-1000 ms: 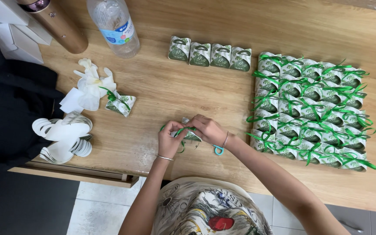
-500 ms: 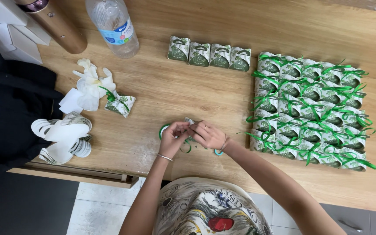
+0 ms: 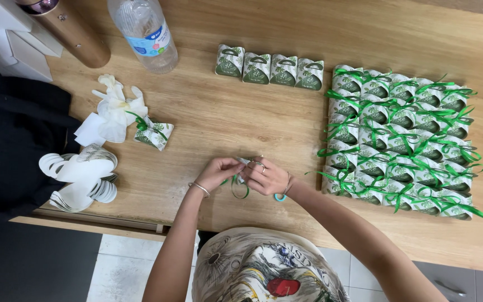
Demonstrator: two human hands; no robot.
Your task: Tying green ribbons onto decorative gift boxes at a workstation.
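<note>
My left hand (image 3: 219,171) and my right hand (image 3: 266,178) meet near the front edge of the wooden table (image 3: 241,120), both pinching a green ribbon (image 3: 240,187) around a small green-and-white favour box (image 3: 244,163) that is mostly hidden between the fingers. A loop of ribbon hangs below the hands. A teal scissors handle (image 3: 280,197) peeks out under my right wrist.
A block of several ribbon-tied boxes (image 3: 401,140) fills the right. A row of untied boxes (image 3: 269,71) lies at the back. One tied box (image 3: 153,133), white gloves (image 3: 116,109), flat white cut-outs (image 3: 79,176), a plastic bottle (image 3: 143,33) and a gold flask (image 3: 74,31) sit left.
My left hand has turned and lifted, wrist rotating outward, drawing the ribbon tighter. The ribbon loop that lay left of the hands is now under them. My right hand stays put.
</note>
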